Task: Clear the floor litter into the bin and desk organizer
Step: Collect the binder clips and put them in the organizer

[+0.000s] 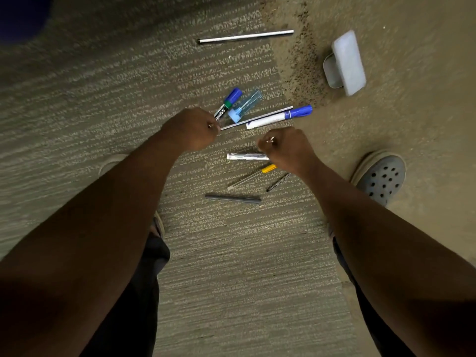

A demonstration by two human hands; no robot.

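Note:
Several pens and markers lie scattered on the carpet. My left hand (190,128) hangs with curled fingers over the lower end of a black marker with a blue cap (229,103) and the end of a thin ruler (257,118). My right hand (286,145), also curled, covers the right end of a white pen (246,157). The fingertips of both hands are hidden, so I cannot tell whether either one grips anything. A white marker with a blue cap (280,117) lies along the ruler. Below are a yellow-capped pen (252,175), a thin dark pen (278,182) and a grey pen (233,198).
A clear plastic piece with a light blue part (243,106) lies beside the black marker. A long white rod (244,36) lies farther away. A white plastic box (347,63) sits at the upper right, next to a patch of dirt (304,60). My shoe (381,176) stands at the right.

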